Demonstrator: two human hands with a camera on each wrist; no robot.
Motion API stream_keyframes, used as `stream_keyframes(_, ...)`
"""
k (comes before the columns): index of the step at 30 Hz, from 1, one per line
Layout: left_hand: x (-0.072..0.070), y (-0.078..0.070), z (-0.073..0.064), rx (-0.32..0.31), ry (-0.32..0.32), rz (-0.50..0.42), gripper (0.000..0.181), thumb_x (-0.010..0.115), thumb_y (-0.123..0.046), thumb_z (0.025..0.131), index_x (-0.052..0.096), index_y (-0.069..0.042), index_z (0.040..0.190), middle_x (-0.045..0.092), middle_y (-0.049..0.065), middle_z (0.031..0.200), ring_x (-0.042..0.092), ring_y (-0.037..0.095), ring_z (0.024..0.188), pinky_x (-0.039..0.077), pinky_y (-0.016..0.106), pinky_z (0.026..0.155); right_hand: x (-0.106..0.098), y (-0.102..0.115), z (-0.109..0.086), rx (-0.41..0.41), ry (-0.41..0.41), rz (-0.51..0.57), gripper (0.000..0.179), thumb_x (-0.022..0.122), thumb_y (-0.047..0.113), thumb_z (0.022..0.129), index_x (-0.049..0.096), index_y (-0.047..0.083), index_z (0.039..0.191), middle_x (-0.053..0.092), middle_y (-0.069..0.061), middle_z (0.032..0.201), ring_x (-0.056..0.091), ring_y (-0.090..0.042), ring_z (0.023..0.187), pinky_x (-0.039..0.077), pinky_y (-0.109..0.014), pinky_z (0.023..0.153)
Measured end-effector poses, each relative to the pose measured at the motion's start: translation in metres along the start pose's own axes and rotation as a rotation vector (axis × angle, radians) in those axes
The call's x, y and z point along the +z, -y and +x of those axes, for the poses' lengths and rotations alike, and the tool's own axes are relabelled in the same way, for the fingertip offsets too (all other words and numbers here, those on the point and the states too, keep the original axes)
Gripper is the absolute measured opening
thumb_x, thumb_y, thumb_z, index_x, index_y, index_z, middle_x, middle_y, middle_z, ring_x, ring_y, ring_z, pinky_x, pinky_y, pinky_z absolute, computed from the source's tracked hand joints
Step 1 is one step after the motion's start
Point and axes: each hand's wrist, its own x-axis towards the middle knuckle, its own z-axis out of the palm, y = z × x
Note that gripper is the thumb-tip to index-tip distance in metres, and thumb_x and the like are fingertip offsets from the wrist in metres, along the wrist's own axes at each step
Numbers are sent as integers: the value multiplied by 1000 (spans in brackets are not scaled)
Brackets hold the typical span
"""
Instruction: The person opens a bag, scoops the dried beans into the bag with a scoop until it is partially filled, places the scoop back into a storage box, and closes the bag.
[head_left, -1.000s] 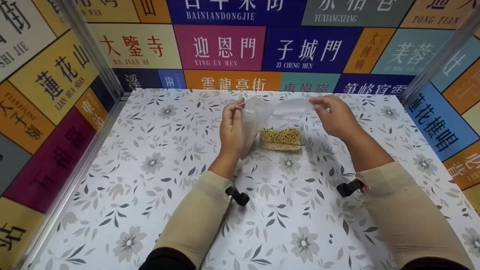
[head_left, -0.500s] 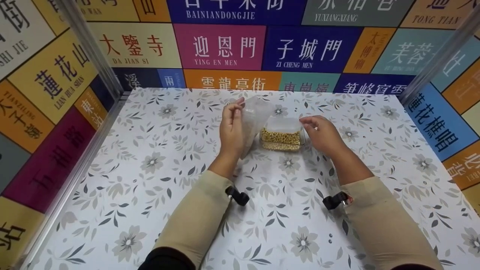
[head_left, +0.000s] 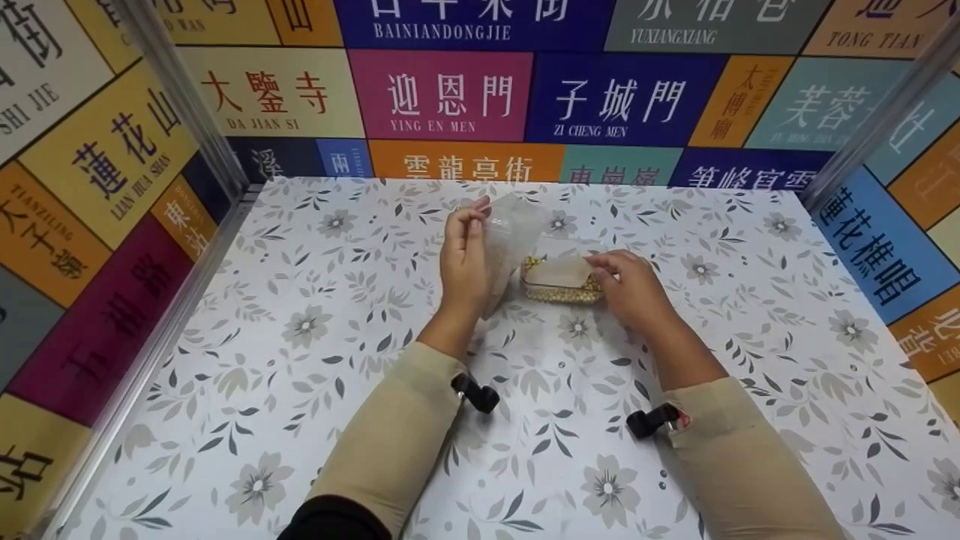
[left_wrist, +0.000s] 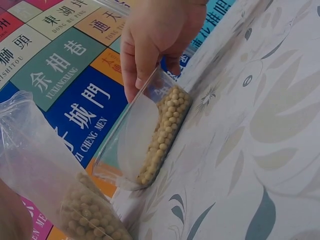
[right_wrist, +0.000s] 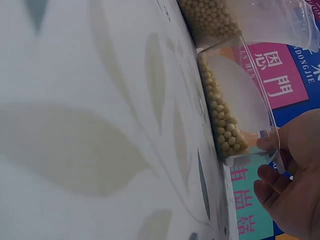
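A clear rectangular plastic container (head_left: 562, 295) stands on the table, partly filled with round yellow beans (left_wrist: 167, 122) that look like soybeans. My right hand (head_left: 636, 289) pinches the end of a translucent white plastic scoop (head_left: 561, 270) at the container's right side. The scoop's rounded blade lies inside the container, tilted down against the beans. To the left, my left hand (head_left: 463, 259) holds a clear plastic bag (head_left: 506, 240) upright beside the container. More beans fill the bag's lower part, as the left wrist view shows. Part of the left hand's grip is hidden behind the bag.
A white tablecloth (head_left: 315, 405) with grey flowers and leaves covers the table. Panels with coloured sign prints (head_left: 442, 94) rise at the back and both sides, with metal posts (head_left: 202, 112) at the corners. Small black cameras (head_left: 476, 394) are strapped to both wrists.
My right hand has come down and toward me, lowering the scoop from above the container's far side into it, over the beans. The left hand and the bag have stayed in place.
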Motion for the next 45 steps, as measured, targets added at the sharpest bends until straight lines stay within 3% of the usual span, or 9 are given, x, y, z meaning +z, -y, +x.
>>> stream_keyframes(7,0,-1,-1,-9,-13,17,16,41,-7,117,56,-2,119,67,16,152,62,27,145,47,32,127,-4,3,-2,3,12,27,38,53,23,117,67,8,149,57,-17,164,42,-41,162,29,-59,137)
stream_keyframes(12,0,-2,0,-10,-13,24,16,42,-9,118,56,-2,120,68,14,153,59,25,150,46,31,128,-10,11,-2,-12,-101,29,37,55,21,115,69,8,147,60,-17,161,45,-39,160,30,-58,137)
stream_keyframes(15,-1,-2,0,-12,-16,29,16,42,-8,117,56,-2,120,68,13,153,59,24,151,46,30,128,-11,23,-3,-13,-128,42,38,57,23,115,68,9,149,59,-15,162,46,-38,160,34,-58,135)
stream_keyframes(22,-5,-5,1,-4,-14,35,17,43,-8,117,57,0,120,68,14,153,61,25,147,46,31,128,-5,58,-4,4,-33,147,46,57,39,115,63,18,156,52,-8,170,49,-37,158,41,-58,131)
stream_keyframes(27,-15,-10,-2,10,20,71,18,41,-11,119,56,-1,121,66,13,156,60,23,147,45,33,128,7,78,-4,-51,8,283,53,57,44,114,58,17,160,56,-5,168,54,-29,154,45,-51,129)
stream_keyframes(30,-22,-11,-5,13,38,83,19,40,-12,119,56,-1,122,65,12,157,59,22,150,44,33,129,16,91,-3,-98,15,367,57,60,40,114,54,11,162,59,-8,166,55,-28,154,45,-49,129)
stream_keyframes(35,-35,-16,-7,9,53,53,21,41,-10,118,56,4,123,65,11,158,57,23,152,40,32,133,33,113,-1,-110,19,456,60,64,34,112,50,6,164,60,-16,163,55,-30,154,45,-46,130)
stream_keyframes(39,-48,-20,-10,22,59,83,23,41,-10,118,55,7,125,65,9,159,58,21,152,40,31,133,43,129,0,-102,20,504,61,66,34,111,51,5,163,61,-15,162,58,-29,151,48,-44,128)
stream_keyframes(45,-58,-26,-18,37,54,114,21,44,-8,117,60,3,125,64,10,160,56,22,154,41,34,132,54,143,-1,-141,45,589,65,69,33,110,49,2,164,60,-14,163,59,-28,151,50,-42,127)
